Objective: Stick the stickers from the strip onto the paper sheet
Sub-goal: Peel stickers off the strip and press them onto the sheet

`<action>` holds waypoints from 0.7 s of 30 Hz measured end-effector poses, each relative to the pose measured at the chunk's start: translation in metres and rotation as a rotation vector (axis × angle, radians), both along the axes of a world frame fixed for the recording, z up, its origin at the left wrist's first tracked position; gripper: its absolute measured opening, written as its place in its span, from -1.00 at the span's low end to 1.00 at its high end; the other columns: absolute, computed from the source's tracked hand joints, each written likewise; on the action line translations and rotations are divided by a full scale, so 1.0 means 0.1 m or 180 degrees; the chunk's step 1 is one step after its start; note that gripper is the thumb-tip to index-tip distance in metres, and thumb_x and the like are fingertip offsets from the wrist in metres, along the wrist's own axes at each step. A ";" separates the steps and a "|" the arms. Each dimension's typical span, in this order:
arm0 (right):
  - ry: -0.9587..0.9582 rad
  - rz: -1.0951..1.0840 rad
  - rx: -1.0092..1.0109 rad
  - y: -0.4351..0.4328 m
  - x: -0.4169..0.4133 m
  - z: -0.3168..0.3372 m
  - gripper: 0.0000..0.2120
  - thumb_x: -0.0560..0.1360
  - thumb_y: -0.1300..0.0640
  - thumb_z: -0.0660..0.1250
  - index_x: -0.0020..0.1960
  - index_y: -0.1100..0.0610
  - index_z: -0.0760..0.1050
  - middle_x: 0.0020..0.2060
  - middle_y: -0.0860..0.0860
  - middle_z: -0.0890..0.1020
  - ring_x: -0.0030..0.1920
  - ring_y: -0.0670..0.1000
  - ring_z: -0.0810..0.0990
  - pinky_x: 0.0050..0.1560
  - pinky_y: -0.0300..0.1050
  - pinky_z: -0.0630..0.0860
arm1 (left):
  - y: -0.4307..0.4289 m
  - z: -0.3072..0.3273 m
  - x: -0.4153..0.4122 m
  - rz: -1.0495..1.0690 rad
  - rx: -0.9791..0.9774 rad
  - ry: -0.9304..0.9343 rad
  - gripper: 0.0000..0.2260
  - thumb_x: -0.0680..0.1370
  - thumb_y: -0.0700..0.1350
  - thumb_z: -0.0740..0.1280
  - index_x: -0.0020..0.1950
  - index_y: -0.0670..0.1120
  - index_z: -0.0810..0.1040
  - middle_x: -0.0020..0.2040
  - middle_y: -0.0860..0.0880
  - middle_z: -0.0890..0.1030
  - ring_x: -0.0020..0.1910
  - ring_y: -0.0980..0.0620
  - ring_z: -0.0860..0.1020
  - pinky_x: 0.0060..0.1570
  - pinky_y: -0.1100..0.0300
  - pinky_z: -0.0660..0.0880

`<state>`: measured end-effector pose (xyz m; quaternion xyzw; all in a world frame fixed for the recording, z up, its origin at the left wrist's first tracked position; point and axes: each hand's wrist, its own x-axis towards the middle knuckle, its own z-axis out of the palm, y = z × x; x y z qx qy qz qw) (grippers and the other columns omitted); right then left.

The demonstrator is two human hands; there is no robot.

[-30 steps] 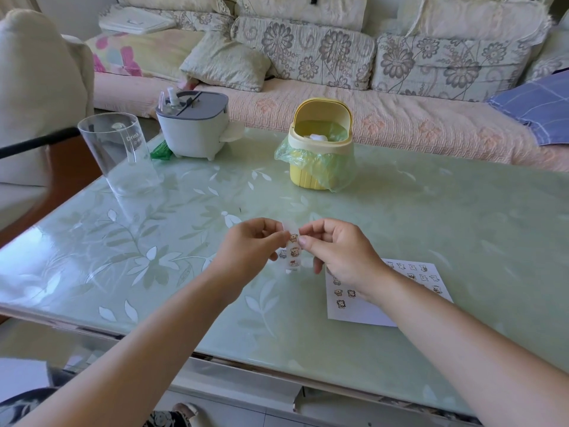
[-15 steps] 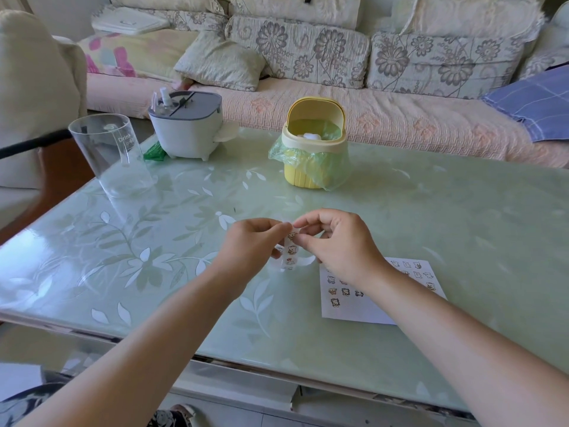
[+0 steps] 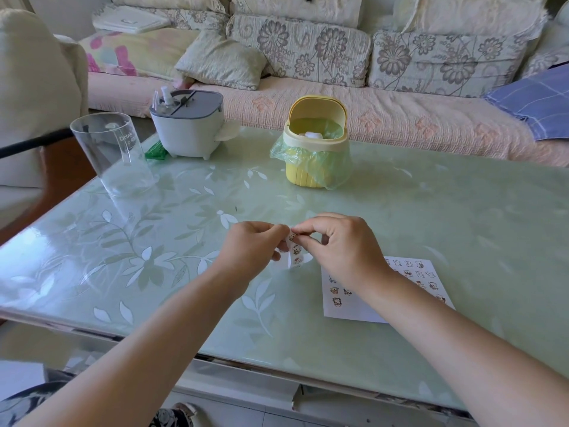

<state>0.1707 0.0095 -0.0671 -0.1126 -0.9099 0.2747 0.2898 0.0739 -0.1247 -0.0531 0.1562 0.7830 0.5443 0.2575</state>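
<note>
A narrow white sticker strip point(image 3: 295, 251) with small cartoon stickers hangs between my two hands above the green table. My left hand point(image 3: 251, 248) pinches the strip's left edge near its top. My right hand point(image 3: 340, 246) pinches at the top sticker with thumb and forefinger, its other fingers curled. The white paper sheet point(image 3: 351, 306) lies flat on the table under and right of my right wrist, with several small stickers on it; my forearm hides part of it.
A yellow mini bin point(image 3: 314, 143) with a green liner stands beyond my hands. A clear plastic cup point(image 3: 110, 152) and a white-grey appliance point(image 3: 187, 127) stand at the far left. A sofa with cushions runs behind the glass-topped table point(image 3: 462, 229).
Both hands stay together on the strip. My right hand's fingertips have shifted up to the strip's top end, and the strip now bends more between the hands.
</note>
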 end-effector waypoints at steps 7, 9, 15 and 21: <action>-0.0277 0.0064 -0.0566 0.02 0.02 0.06 -0.95 0.45 0.08 0.53 -0.12 -0.03 0.68 -0.40 -0.41 0.52 -0.44 -0.12 0.40 -0.35 -0.37 0.27 | 0.00 -0.03 0.00 -0.0087 -0.0049 0.0201 -0.80 0.48 -0.02 0.34 -0.25 -0.07 0.69 -0.21 -0.09 0.69 -0.30 0.09 0.55 -0.26 0.22 0.42; -0.0289 0.0061 -0.0603 0.03 0.01 0.05 -0.94 0.45 0.09 0.54 -0.13 -0.03 0.67 -0.40 -0.42 0.51 -0.44 -0.11 0.39 -0.35 -0.37 0.28 | 0.00 -0.04 0.00 -0.0086 -0.0068 0.0221 -0.80 0.47 -0.02 0.35 -0.26 -0.06 0.69 -0.22 -0.08 0.69 -0.29 0.08 0.56 -0.28 0.21 0.42; -0.0256 0.0006 -0.0542 0.00 -0.01 0.02 -0.83 0.43 0.08 0.55 -0.23 -0.13 0.60 -0.25 -0.37 0.55 -0.41 -0.10 0.43 -0.31 -0.33 0.35 | 0.03 -0.06 0.00 0.0041 -0.0145 0.0165 -0.77 0.48 -0.05 0.32 -0.24 -0.13 0.68 -0.21 -0.12 0.69 -0.35 0.08 0.52 -0.45 0.33 0.35; -0.0556 -0.0011 -0.1511 0.08 0.10 0.10 -0.92 0.45 0.12 0.54 -0.19 0.01 0.66 -0.56 -0.17 0.44 -0.53 -0.11 0.34 -0.42 -0.30 0.32 | 0.05 -0.19 -0.04 0.0031 -0.0693 0.0852 -0.73 0.52 -0.03 0.28 -0.25 -0.18 0.59 -0.48 0.02 0.47 -0.56 0.07 0.29 -0.52 0.29 0.22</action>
